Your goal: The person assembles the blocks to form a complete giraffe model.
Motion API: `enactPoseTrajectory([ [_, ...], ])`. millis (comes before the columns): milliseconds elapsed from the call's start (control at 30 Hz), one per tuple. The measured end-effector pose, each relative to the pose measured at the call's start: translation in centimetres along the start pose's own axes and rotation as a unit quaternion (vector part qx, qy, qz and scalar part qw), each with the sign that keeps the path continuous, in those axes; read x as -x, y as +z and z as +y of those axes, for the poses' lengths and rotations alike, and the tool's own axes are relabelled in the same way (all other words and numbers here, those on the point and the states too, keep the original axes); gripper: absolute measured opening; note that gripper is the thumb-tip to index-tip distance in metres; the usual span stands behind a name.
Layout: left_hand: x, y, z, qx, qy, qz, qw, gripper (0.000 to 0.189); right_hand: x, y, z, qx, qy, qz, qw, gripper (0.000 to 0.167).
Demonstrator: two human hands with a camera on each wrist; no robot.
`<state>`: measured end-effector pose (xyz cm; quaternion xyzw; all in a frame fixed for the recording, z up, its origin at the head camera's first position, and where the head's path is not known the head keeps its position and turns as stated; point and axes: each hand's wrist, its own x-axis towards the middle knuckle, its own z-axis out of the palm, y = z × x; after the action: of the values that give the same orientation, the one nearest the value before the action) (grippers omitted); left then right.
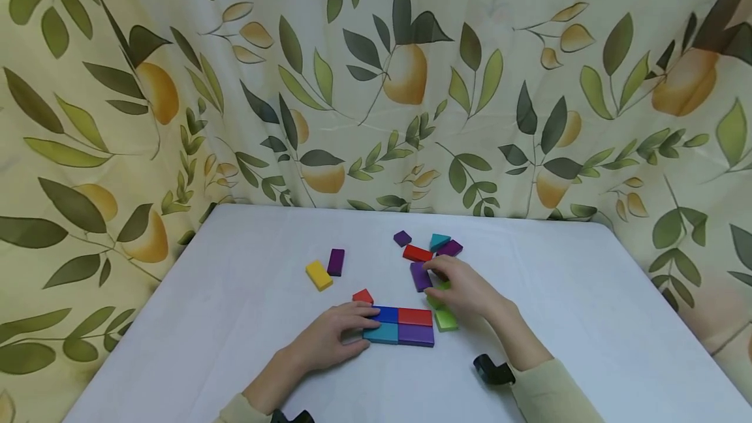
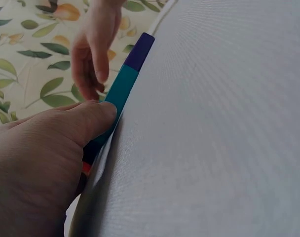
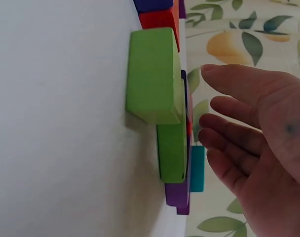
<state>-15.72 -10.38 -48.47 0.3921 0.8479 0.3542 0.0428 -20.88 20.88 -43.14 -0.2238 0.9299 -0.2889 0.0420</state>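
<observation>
A white table (image 1: pixel 205 325) with rounded back corners stood before a cream curtain (image 1: pixel 364 142); green leaves (image 1: pixel 402 5) and orange fruit (image 1: pixel 407 74) were printed across its loose folds; the light was soft.

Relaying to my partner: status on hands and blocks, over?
Left hand touching four-block rectangle. Right hand near green blocks, holding nothing. Red piece beside left hand, possibly in the way.

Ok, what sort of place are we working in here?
Probably an indoor tabletop workspace, perhaps set up for block puzzles: small coloured blocks lie on a white table, with a leaf-and-fruit patterned cloth hanging behind. The wider room isn't visible.
</observation>
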Motion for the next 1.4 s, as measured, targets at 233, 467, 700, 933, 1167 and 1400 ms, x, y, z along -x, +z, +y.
enactPoseTrajectory([
  [233, 0.0, 0.3, 0.0, 0.012, 0.004, -0.004, 0.9999, 0.036, -2.0, 0.0, 0.1, 0.023, -0.016, -0.036, 0.9989, 0.044],
  [467, -0.3, 0.4, -0.1, 0.003, 0.009, -0.003, 1.0000, 0.036, -2.7, -0.4, 0.2, 0.041, -0.006, -0.065, 0.9970, 0.044],
  [700, -0.4, 0.3, -0.2, -0.001, 0.013, -0.001, 0.9999, 0.036, -2.9, -0.5, 0.2, 0.048, 0.004, -0.073, 0.9962, 0.049],
  [933, -0.4, 0.3, -0.2, -0.008, 0.002, -0.005, 1.0000, 0.037, -2.9, -0.5, 0.2, 0.042, -0.009, -0.064, 0.9970, 0.049],
  [1167, -0.3, 0.4, -0.3, -0.008, 0.000, -0.006, 1.0000, 0.036, -1.5, -0.8, -0.7, 0.025, -0.016, -0.037, 0.9989, 0.051],
  [1400, -0.1, 0.0, -0.3, -0.006, -0.005, -0.003, 1.0000, 0.035, 1.6, -0.8, -2.6, 0.028, -0.024, -0.026, 0.9990, 0.052],
])
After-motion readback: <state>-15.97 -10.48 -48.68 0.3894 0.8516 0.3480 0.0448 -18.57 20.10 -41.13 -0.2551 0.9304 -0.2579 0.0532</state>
